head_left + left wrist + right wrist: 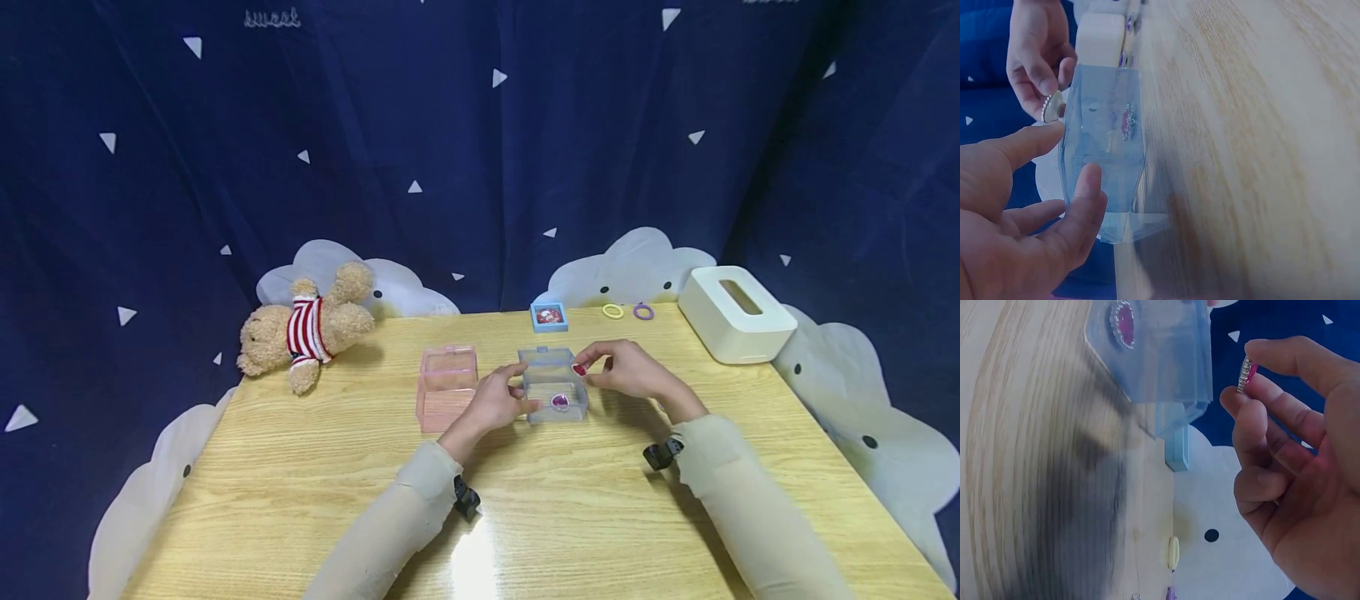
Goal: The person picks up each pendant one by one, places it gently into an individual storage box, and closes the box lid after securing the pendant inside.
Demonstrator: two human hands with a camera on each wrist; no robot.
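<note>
Between thumb and fingertips my right hand (628,371) pinches a red gem ornament with a beaded silver rim (1247,375), held up at the right side of a clear bluish plastic box (547,373). The box stands with its lid swung back. Inside it lies a second jewelled ornament, pinkish purple with a silver rim (560,402). My left hand (495,402) is at the box's left side, its thumb and fingers spread along the wall. Left of that hand is a pink clear box (447,410), also with its lid back.
A teddy bear in a striped shirt (307,327) lies at the back left. Along the back edge are a small blue box (549,317), a yellow ring (612,311) and a purple ring (643,311). A white tissue box (737,315) stands at the back right.
</note>
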